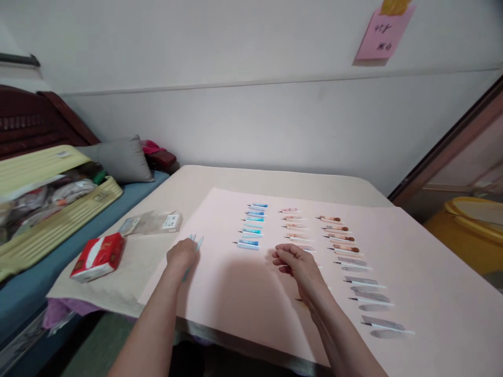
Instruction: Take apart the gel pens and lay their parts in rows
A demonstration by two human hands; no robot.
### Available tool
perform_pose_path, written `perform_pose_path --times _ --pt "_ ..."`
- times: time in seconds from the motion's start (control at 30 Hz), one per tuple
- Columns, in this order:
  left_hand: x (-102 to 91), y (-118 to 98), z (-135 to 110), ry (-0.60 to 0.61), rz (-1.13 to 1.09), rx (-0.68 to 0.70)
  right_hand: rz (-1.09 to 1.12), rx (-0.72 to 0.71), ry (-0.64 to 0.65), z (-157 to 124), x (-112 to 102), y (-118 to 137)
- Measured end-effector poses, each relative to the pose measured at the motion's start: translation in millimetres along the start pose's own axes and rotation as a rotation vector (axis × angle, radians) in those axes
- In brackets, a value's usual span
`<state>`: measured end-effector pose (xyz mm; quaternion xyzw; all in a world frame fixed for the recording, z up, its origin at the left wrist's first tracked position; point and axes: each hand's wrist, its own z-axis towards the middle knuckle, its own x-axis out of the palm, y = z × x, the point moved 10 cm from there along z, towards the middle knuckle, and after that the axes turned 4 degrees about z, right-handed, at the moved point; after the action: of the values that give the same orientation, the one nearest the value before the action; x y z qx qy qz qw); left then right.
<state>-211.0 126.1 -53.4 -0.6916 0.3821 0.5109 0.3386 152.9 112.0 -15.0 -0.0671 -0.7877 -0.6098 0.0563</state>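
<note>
My left hand (183, 255) is closed around slim pale-blue pens (200, 243), whose ends stick out above and below the fingers. It is over the left part of a pale pink sheet. My right hand (297, 264) hovers over the middle of the sheet with its fingers loosely bent and apart; nothing shows in them. Near it lies a column of blue-patterned pens (249, 244). A column of pinkish pens (294, 226) runs partly beneath the right hand and wrist. Brown-patterned pens (346, 248) and white pens with grey patches (371, 300) form the right-hand column, dark tips pointing left.
The pink sheet (220, 209) covers much of the cream tabletop (275, 179). To the left are a clear plastic package (151, 222) and a red tissue pack (98, 257). A bench with a grey cushion (120, 158) stands left; a yellow bin-like container (471, 225) stands right.
</note>
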Motion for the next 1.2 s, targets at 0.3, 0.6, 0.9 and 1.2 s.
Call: perform_pose_path --times 0.3,0.6,0.9,1.2 --pt "0.8 -55.0 -22.8 0.131 -0.341 0.216 -0.034 -0.003 0.067 -2.4 11.3 -5.5" --pt "2.1 -138.8 -91.6 0.556 -1.42 0.348 0.051 0.109 0.265 -18.8 55.4 -31.0" --pt "-2.0 -141.5 -96.2 0.596 -1.636 0.336 0.234 0.187 0.4 -28.1 79.8 -41.7" --pt "-12.5 -148.6 -103.6 0.593 -1.716 0.408 0.273 0.174 0.437 -31.7 93.5 -36.3"
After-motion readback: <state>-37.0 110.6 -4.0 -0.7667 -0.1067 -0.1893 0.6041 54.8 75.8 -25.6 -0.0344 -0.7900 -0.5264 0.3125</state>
